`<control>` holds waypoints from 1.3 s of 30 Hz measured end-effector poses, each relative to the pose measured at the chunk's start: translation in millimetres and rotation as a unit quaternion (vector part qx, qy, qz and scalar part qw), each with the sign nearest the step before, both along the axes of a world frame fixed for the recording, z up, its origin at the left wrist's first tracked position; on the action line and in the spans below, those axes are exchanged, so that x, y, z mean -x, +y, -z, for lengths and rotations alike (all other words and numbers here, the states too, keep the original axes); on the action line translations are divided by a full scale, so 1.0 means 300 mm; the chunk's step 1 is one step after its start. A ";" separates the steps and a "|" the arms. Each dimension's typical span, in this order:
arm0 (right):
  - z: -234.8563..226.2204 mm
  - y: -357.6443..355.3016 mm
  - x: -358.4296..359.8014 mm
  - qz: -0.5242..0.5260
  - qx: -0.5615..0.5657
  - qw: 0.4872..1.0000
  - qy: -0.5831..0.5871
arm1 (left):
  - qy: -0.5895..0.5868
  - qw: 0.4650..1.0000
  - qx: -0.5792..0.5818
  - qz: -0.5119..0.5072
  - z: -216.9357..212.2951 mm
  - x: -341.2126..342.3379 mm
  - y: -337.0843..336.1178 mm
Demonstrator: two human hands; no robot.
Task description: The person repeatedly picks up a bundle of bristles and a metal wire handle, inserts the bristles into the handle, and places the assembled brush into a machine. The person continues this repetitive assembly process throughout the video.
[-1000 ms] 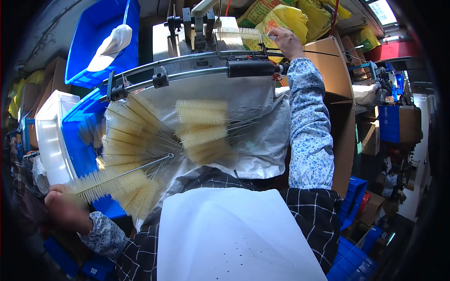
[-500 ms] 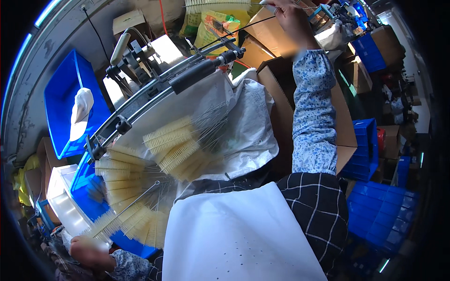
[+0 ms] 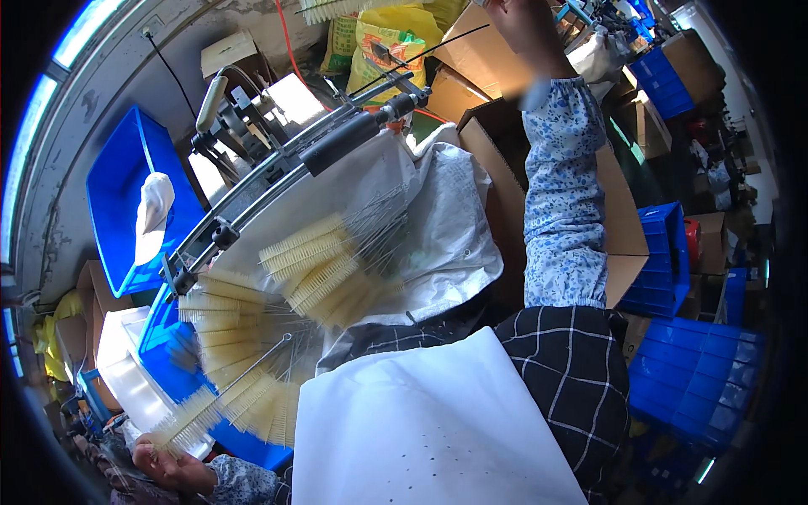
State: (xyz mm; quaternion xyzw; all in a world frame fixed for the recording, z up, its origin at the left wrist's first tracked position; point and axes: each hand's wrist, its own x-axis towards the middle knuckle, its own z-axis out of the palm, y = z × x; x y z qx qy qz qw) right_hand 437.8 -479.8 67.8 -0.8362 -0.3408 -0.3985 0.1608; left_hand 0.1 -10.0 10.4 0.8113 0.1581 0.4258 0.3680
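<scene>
fingers of the left hand (image 3: 172, 465) are curled round the bristle end of a cream bottle brush (image 3: 220, 396), whose wire stem runs up and right toward the fanned pile of brushes (image 3: 252, 337) beside it. right hand (image 3: 515, 18) is raised far off at the top edge, grip can't be made out, a thin wire (image 3: 421, 59) trailing from it

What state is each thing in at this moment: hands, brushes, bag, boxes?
left hand: closed on the end of one bottle brush
right hand: raised high, grip hidden at the picture's edge
fanned bottle brushes: spread out, lying flat
bundled bottle brushes: lying in the white bag
white bag: open
cardboard box: open
</scene>
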 end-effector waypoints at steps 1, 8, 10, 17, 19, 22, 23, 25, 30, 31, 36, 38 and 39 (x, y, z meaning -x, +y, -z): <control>0.000 0.009 0.002 -0.009 -0.007 1.000 0.004 | -0.002 1.000 0.000 -0.002 0.002 0.012 0.004; 0.004 0.023 0.006 -0.022 -0.001 1.000 0.002 | -0.013 1.000 0.008 -0.022 0.001 0.006 -0.009; 0.010 0.019 0.012 -0.016 -0.008 1.000 0.013 | -0.016 1.000 0.005 0.002 0.003 0.004 0.005; 0.018 0.027 0.035 -0.021 -0.018 0.999 0.036 | -0.007 1.000 0.010 0.017 0.005 -0.003 -0.005; 0.028 0.014 0.036 -0.020 -0.015 0.999 0.030 | 0.000 0.999 0.016 0.028 -0.001 -0.014 -0.005; 0.014 0.043 0.035 -0.033 -0.008 0.999 0.014 | -0.003 0.999 0.034 0.016 0.007 0.020 -0.008; 0.013 0.055 0.035 -0.038 -0.011 0.999 0.026 | -0.001 0.999 0.044 0.008 0.008 0.031 -0.012; 0.033 0.064 0.047 -0.037 -0.013 0.996 0.077 | -0.002 0.999 0.033 -0.036 -0.002 -0.010 -0.046; 0.212 0.093 0.095 -0.129 -0.008 0.956 0.264 | -0.019 0.996 0.089 0.017 0.011 -0.030 -0.029; 0.270 0.107 0.116 -0.185 -0.018 0.940 0.285 | -0.013 0.994 0.097 0.042 0.010 -0.040 -0.025; 0.451 0.259 0.300 -0.256 0.056 0.774 0.576 | 0.024 0.987 0.125 0.098 0.020 -0.079 -0.104; 0.479 0.306 0.335 -0.249 0.076 0.706 0.658 | 0.042 0.975 0.177 0.127 0.030 -0.103 -0.131; 0.479 0.323 0.359 -0.282 0.091 0.691 0.659 | 0.048 0.971 0.179 0.148 0.047 -0.135 -0.161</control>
